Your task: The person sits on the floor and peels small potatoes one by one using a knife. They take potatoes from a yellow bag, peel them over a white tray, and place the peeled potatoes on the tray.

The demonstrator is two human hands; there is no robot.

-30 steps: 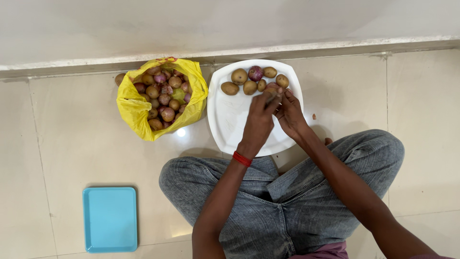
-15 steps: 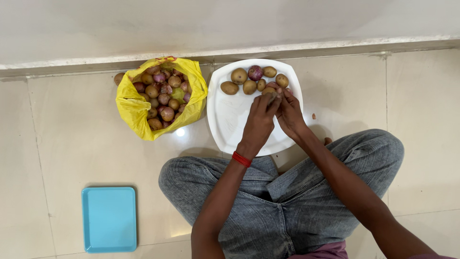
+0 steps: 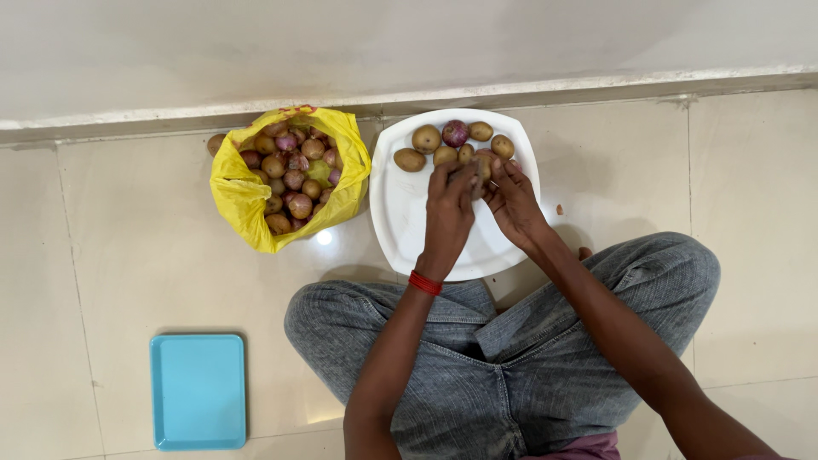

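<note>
I sit cross-legged on the floor with a white square plate in front of me. Along its far edge lie several brown potatoes and one purple onion. My left hand, with a red band at the wrist, and my right hand meet over the plate, both closed around one small brown potato. The fingers hide most of it.
A yellow plastic bag full of onions and potatoes lies open left of the plate, against the wall step. A light blue tray rests on the tiled floor at lower left. A small scrap lies right of the plate.
My left hand has shifted slightly left and up over the potato, its fingers wrapping it more. The right hand has stayed nearly in place.
</note>
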